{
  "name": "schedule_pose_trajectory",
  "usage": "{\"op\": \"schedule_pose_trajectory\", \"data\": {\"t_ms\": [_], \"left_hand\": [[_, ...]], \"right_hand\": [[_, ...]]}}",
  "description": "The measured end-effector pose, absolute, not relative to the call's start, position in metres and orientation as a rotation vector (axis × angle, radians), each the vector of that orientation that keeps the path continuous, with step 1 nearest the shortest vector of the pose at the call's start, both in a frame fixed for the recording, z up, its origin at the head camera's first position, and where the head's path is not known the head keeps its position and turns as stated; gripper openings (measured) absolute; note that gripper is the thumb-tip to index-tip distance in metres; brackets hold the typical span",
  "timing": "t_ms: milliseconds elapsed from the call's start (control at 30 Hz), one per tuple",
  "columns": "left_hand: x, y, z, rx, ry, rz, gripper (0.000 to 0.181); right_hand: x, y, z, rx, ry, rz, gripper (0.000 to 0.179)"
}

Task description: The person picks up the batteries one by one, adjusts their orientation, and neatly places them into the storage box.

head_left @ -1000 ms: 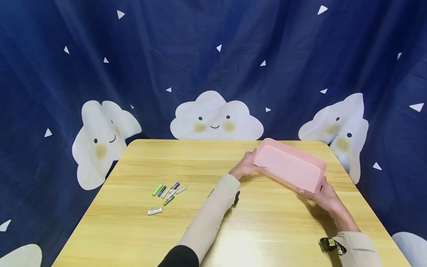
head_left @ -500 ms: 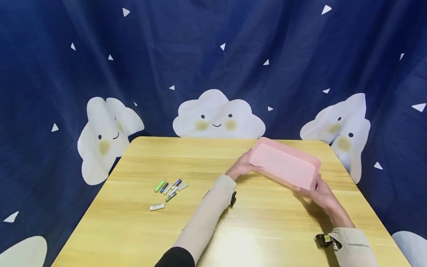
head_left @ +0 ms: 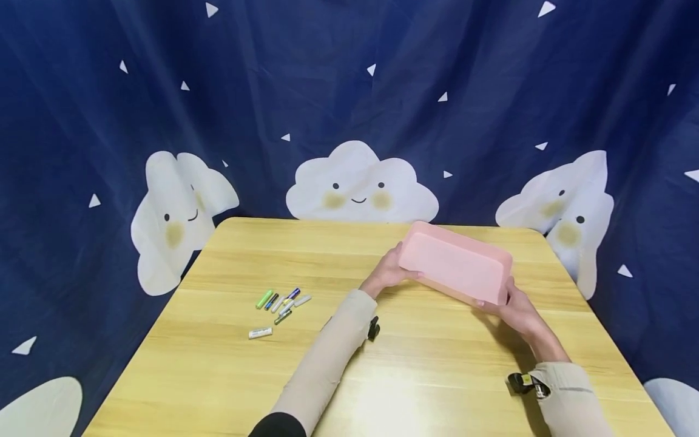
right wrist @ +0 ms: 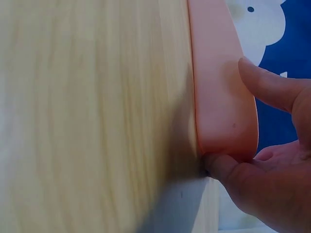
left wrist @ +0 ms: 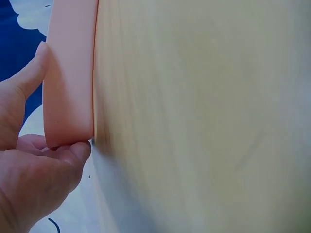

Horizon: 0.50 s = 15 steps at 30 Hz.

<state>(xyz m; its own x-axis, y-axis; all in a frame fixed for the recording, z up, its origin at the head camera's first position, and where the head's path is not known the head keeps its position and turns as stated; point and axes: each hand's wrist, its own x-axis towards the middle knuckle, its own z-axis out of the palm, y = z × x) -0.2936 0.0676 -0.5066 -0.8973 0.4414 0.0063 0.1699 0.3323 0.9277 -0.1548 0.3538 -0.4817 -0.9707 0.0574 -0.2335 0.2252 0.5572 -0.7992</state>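
Observation:
A pink rectangular tray [head_left: 453, 265] sits at an angle toward the back right of the table, its open top facing up and nothing visible inside. My left hand [head_left: 389, 271] grips its left end; in the left wrist view the thumb lies along the pink wall [left wrist: 70, 92] and the other fingers curl at the corner. At the opposite end, my right hand [head_left: 517, 311] holds the near right corner, thumb on the side wall [right wrist: 221, 97] in the right wrist view. Whether the tray touches the table or hovers just over it, I cannot tell.
Several small batteries lie clustered on the wooden table [head_left: 218, 376] left of my left arm, among them a green battery [head_left: 264, 298]. A white battery [head_left: 260, 332] lies apart, nearer me. A blue curtain [head_left: 327, 73] with clouds hangs behind the table.
Both hands have slid the tray a little to the left, keeping their grip. The batteries lie in the same arrangement; the head view has shifted slightly.

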Motion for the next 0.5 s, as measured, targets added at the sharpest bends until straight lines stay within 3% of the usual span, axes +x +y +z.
{"op": "schedule_pose_trajectory", "data": {"t_ms": [300, 500], "left_hand": [[-0.29, 0.055, -0.503, 0.564, 2.391, 1.585, 0.092], [-0.282, 0.044, -0.5, 0.435, 2.425, 1.54, 0.104]], "right_hand": [[-0.162, 0.347, -0.484, 0.163, 2.6, -1.42, 0.12], [-0.166, 0.337, -0.484, 0.077, 2.61, -1.452, 0.103]]}}
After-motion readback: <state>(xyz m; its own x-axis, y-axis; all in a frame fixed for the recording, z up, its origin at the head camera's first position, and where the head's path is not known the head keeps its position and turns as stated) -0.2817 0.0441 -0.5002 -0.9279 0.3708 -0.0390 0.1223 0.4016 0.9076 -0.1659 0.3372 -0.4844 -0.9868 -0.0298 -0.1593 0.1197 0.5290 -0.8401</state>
